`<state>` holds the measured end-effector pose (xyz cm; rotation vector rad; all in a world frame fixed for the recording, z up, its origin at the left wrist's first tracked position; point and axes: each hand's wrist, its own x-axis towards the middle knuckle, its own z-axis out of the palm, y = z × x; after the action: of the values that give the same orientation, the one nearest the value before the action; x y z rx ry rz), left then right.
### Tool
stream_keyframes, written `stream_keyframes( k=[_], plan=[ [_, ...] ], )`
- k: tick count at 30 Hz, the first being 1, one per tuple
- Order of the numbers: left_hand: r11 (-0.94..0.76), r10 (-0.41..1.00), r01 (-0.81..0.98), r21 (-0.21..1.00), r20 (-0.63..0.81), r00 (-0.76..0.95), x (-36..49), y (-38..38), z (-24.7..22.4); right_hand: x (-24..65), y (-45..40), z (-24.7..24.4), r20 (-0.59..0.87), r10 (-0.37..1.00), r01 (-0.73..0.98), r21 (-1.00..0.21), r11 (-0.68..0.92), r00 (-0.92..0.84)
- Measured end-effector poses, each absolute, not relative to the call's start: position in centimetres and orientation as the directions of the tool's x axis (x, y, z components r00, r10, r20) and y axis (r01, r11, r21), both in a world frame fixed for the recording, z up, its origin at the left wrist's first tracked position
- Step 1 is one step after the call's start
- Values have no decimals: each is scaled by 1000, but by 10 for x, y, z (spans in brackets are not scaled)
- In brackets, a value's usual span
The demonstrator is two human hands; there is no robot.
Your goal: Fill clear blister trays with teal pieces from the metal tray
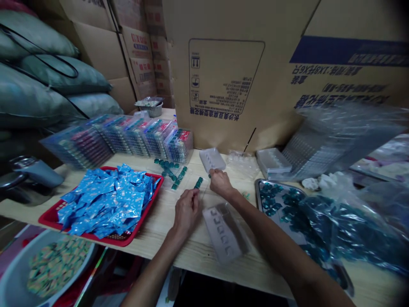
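My left hand (187, 209) is closed, its thumb and fingertips together at the lower end of a short row of glossy green square pieces (198, 183). Whatever it pinches is hidden. My right hand (220, 183) is closed in a pinch just to the right, and a small dark green piece (210, 175) shows at its fingertips. Left of the hands, more green pieces (179, 178) lie in rows on the wooden table. A clear plastic tray with moulded slots (223, 232) lies below my right wrist. Behind that hand sits another whitish plastic tray (212, 159).
A red basket (148, 209) of blue packets stands left, near filled clear packs (158, 138). To the right, a metal tray (295, 184) holds green pieces, partly covered by a plastic bag (361, 230). Stacked clear trays (306, 145) and a large carton (223, 51) stand behind.
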<state>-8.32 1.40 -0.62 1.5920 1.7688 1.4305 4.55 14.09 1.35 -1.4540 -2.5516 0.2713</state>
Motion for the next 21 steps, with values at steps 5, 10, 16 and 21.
stream_keyframes(
  k=[5, 10, 16, 21],
  plan=[
    [-82, 912, -201, 976, -8, -411, -67, 9, 7, 43, 91, 21, 197, 772, 526, -629, 573, -605],
    [-44, 888, -258, 965, -81, -452, -88, 10, 10, 79, 66, 27, 337, 806, 247, -832, 497, -486],
    [-46, 911, 637, 770, 295, -290, -122, 26, 2, 142, 39, 20, 214, 899, 348, -868, 354, -381],
    [-76, 950, 793, 605, 285, -126, -117, 46, 2, 167, -1, 26, 183, 916, 417, -846, 332, -358]
  ],
)
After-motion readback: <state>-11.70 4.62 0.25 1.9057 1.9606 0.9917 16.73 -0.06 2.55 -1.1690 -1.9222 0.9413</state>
